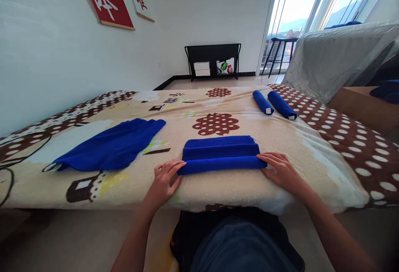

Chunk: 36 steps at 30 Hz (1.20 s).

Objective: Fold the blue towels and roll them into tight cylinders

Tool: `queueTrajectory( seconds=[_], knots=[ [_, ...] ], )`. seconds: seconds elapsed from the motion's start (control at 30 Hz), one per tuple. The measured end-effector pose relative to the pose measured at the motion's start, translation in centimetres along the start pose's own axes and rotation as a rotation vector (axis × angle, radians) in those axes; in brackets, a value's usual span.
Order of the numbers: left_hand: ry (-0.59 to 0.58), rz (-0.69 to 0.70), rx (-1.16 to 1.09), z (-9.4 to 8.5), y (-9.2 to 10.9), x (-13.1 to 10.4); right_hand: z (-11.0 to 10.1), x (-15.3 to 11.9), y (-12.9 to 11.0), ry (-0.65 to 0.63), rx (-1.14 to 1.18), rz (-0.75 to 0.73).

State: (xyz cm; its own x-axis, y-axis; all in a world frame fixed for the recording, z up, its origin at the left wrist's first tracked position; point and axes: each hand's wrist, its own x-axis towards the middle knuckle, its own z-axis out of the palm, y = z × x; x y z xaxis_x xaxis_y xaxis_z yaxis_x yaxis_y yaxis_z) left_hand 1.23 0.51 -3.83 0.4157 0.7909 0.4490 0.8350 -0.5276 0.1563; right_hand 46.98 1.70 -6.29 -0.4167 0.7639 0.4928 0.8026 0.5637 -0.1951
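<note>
A blue towel (218, 155) lies in front of me, its near edge rolled into a tube and its far part still flat. My left hand (166, 177) grips the left end of the roll between thumb and fingers. At the roll's right end, my right hand (279, 170) pinches it the same way. Another blue towel (112, 147) lies spread and rumpled to the left. Two rolled blue towels (262, 102) (281, 105) with white tags rest side by side at the far right.
A patterned blanket (215, 189) covers the bed beneath the towels. Beyond stands a black rack (213, 58) with white boxes and a bag. On the right are a plastic-covered piece of furniture (339, 55), a cardboard box (358, 105) and a stool (282, 49) by the window.
</note>
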Motion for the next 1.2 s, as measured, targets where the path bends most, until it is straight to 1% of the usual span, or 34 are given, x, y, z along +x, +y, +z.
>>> queueTrajectory(
  seconds=[0.13, 0.23, 0.3, 0.37, 0.43, 0.47, 0.53, 0.6, 0.67, 0.73, 0.77, 0.8, 0.87, 1.0, 1.1, 1.2],
  knots=[
    [-0.015, -0.049, -0.114, 0.0, -1.0, 1.0, -0.2, 0.9, 0.3, -0.044, 0.086, 0.051],
    [-0.007, -0.096, -0.147, 0.0, -1.4, 2.1, -0.4, 2.1, 0.5, -0.02, 0.142, 0.107],
    [0.013, -0.12, -0.115, 0.1, -1.2, 3.1, -0.4, 3.1, 0.5, 0.002, 0.114, 0.133],
    [0.072, -0.149, -0.033, 0.4, -0.6, 4.2, -0.2, 4.1, 0.2, 0.025, 0.001, 0.166],
    [0.156, -0.184, 0.073, 0.9, 0.6, 5.2, 0.2, 5.1, -0.8, 0.077, -0.163, 0.236],
    [0.191, -0.195, 0.12, 1.2, 1.4, 5.7, 0.5, 5.5, -1.5, 0.11, -0.236, 0.272],
    [0.204, -0.176, 0.176, 1.9, 3.2, 6.6, 1.4, 6.1, -3.4, 0.162, -0.321, 0.297],
    [0.149, -0.087, 0.182, 2.7, 5.1, 7.5, 2.4, 6.6, -5.6, 0.146, -0.312, 0.214],
    [0.053, 0.033, 0.154, 3.6, 6.6, 8.4, 3.4, 6.9, -7.6, 0.064, -0.252, 0.071],
    [-0.036, 0.113, 0.129, 4.3, 7.6, 9.0, 4.1, 7.3, -8.8, -0.015, -0.202, -0.026],
    [-0.067, 0.126, 0.122, 4.5, 7.7, 9.2, 4.3, 7.4, -9.0, -0.038, -0.191, -0.043],
    [-0.088, 0.125, 0.118, 4.7, 7.7, 9.3, 4.3, 7.5, -8.9, -0.05, -0.187, -0.045],
    [-0.103, 0.093, 0.12, 4.7, 7.0, 9.2, 4.1, 7.7, -7.9, -0.074, -0.175, -0.03],
    [-0.108, 0.002, 0.127, 3.8, 4.0, 8.2, 3.0, 7.4, -4.2, -0.134, -0.122, 0.048],
    [-0.118, -0.049, 0.106, 3.0, 1.6, 7.4, 2.4, 6.8, -1.5, -0.164, -0.064, 0.072],
    [-0.13, -0.056, 0.085, 2.5, 0.0, 7.0, 2.1, 6.5, 0.2, -0.181, -0.002, 0.073]
  ],
)
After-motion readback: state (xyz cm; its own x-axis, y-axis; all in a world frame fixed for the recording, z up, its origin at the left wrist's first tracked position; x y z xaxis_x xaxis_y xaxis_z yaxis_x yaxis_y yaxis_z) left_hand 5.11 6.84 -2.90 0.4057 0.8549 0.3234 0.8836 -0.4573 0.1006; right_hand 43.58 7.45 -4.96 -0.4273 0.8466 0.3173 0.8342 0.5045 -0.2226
